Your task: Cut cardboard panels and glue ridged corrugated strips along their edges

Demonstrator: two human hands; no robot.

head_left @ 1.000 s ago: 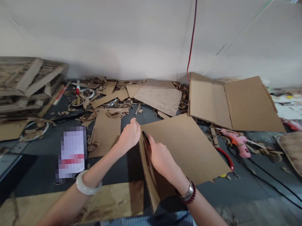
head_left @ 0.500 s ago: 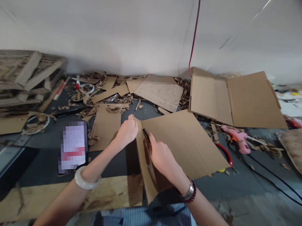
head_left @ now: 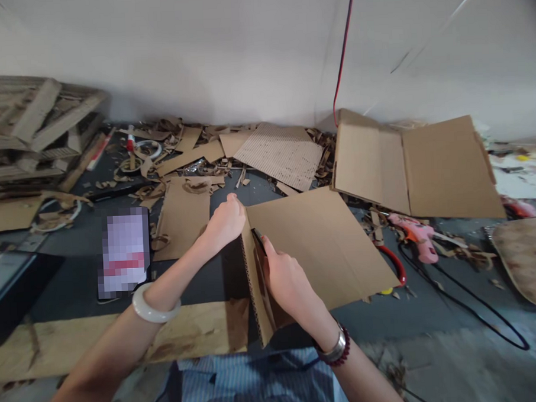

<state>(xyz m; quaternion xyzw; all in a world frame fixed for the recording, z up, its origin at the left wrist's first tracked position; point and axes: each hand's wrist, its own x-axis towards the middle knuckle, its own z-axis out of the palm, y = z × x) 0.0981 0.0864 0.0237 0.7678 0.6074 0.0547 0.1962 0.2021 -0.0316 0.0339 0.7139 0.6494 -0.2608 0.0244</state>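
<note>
My left hand [head_left: 227, 222] is closed on the far left corner of a brown cardboard sheet [head_left: 314, 246]. The sheet's left strip stands folded up along a crease, its corrugated edge toward the left. In my right hand [head_left: 284, 277] is a slim black tool [head_left: 258, 240], its tip pointing away from me against the inside of that fold. What kind of tool it is cannot be made out, as my fingers cover most of it. Just left of the sheet lies a flat cardboard piece [head_left: 184, 219].
A phone [head_left: 123, 255] with a blurred screen lies at left. Behind are cardboard scraps [head_left: 195, 160] and a ribbed sheet [head_left: 281, 156]. At right are an opened cardboard piece [head_left: 448, 169], a pink glue gun [head_left: 418, 236] with its cable, and a red handle [head_left: 395, 263]. Wooden slats [head_left: 38, 128] sit far left.
The whole view has shifted slightly, so everything sits a little higher in the picture. Both hands keep nearly the same place on the cardboard sheet, and the black tool stays at the fold.
</note>
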